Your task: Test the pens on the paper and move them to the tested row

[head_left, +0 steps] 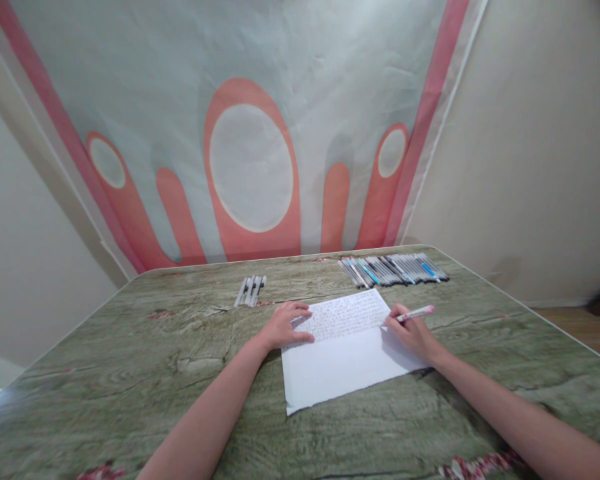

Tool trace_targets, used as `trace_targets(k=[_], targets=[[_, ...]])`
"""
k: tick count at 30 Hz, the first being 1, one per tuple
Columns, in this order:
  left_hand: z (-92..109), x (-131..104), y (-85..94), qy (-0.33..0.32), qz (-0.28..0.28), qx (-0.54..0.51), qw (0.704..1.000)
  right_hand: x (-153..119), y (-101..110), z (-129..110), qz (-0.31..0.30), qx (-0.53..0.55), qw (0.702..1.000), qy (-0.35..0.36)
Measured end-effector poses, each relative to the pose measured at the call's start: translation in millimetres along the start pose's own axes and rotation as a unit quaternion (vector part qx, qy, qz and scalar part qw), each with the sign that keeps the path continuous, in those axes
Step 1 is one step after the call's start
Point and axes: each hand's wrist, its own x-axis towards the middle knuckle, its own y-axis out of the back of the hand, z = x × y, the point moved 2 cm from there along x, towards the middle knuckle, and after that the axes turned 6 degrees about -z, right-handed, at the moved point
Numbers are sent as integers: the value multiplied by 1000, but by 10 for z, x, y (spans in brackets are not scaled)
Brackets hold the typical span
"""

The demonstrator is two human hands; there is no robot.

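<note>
A white sheet of paper (340,373) lies slightly turned on the table, its upper half covered with rows of small dark handwriting and its lower half blank. My left hand (286,325) rests on the paper's left edge, thumb and fingers spread apart. Over the right side of the sheet, my right hand (411,333) grips a pen (416,313) with a white barrel and a pink end. The pen leans up to the right, and its tip is close to the last written lines; whether it touches the paper I cannot tell.
A long row of pens (393,270) lies side by side at the table's back right. Several more pens (251,291) lie in a small group beyond my left hand. The wood-patterned table (130,373) meets a printed backdrop (253,167) behind.
</note>
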Motion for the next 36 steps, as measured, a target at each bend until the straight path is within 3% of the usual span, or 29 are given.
trace_targets(k=[9,12,17,19,23,27,32,36], targets=[[-11,-4,-14,-9,10,1,1000,-10,16,-38,24,17,999,-20],[-11,-17,-17,-7,11,-2,1000,14,-44,-108,-17,21,1000,0],[-12,-47,-30,-10,22,-1,1000,160,-257,-424,-153,-30,985,76],[-6,-56,-32,-15,25,3,1000,288,-391,-604,-173,-78,975,116],[51,-69,14,-16,53,-10,998,621,-745,-898,-197,-174,959,102],[140,-70,68,-1,103,-138,985,821,-1018,-1051,-192,-230,949,101],[216,-21,-68,-7,-4,-328,945,825,-1138,-993,-180,-234,951,98],[244,-1,-127,-12,-3,-371,928,795,-1153,-916,-154,-230,955,104]])
